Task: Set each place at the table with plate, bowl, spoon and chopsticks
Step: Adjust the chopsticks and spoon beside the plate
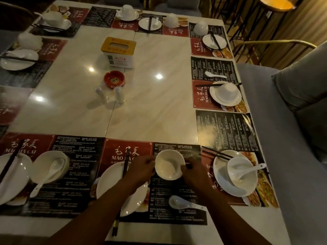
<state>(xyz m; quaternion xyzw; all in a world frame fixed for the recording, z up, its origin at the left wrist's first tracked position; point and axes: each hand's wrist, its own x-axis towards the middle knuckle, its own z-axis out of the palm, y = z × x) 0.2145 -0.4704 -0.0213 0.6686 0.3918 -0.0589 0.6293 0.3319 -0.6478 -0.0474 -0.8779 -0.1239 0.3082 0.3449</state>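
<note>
A white bowl (169,164) stands upright on the near middle placemat (177,188). My left hand (141,169) grips its left rim and my right hand (193,171) grips its right rim. To the left of the bowl lies a white plate (109,186) with black chopsticks (123,175) across it, partly hidden by my left forearm. A white spoon (178,203) lies on the mat near the front, below the bowl.
Other places around the table (150,103) hold plates, bowls, spoons and chopsticks, such as the stacked set (237,175) at the near right. A tissue box (118,52), red ashtray (114,79) and two shakers (110,95) stand mid-table. A grey sofa (292,121) runs along the right.
</note>
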